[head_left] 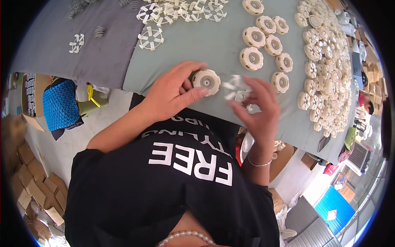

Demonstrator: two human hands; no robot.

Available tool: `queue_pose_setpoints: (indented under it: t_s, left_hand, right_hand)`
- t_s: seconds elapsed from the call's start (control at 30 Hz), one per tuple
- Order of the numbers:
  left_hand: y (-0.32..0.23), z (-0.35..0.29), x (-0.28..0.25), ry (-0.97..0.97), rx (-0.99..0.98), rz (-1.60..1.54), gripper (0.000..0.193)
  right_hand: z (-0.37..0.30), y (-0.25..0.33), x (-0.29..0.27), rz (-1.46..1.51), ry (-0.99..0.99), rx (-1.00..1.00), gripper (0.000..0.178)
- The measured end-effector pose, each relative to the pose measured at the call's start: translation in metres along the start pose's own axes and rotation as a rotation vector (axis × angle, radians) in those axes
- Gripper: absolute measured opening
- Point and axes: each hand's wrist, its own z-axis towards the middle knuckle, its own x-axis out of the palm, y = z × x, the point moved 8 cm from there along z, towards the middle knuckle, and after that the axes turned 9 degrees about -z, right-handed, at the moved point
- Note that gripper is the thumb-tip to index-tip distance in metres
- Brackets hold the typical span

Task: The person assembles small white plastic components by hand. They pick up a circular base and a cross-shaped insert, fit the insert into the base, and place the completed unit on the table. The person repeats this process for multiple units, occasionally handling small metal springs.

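My left hand [170, 90] is closed around a cream, round plastic housing [207, 82] with a recessed centre, near the front edge of the table. Its thumb rests on the housing's front rim. To the right, a short gap away, my right hand [262, 105] grips a white spoked plastic ring [235, 89] between thumb and fingers. The ring is tilted and smeared by motion, and the fingers hide part of it. Beyond my right hand, several matching round housings [254, 37] lie spaced out on the grey-green tabletop [189, 45].
Spoked rings [181, 12] are piled at the far middle, with a single ring [151, 38] nearer. Metal springs [99, 32] lie far left. A dense heap of round housings [325, 74] covers the right side. A blue cushion [61, 107] and cardboard boxes [41, 185] stand below left.
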Motion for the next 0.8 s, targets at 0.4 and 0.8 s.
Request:
queue_pose_setpoints:
  t_s: [0.4, 0.8]
  left_hand:
    - [0.007, 0.008, 0.0, -0.06, -0.075, -0.123, 0.044]
    - [0.0, 0.012, -0.004, -0.133, 0.008, 0.019, 0.049]
  right_hand:
    - [0.019, 0.022, 0.058, -0.144, 0.263, -0.056, 0.052]
    - [0.017, -0.008, -0.011, -0.184, -0.009, -0.107, 0.066]
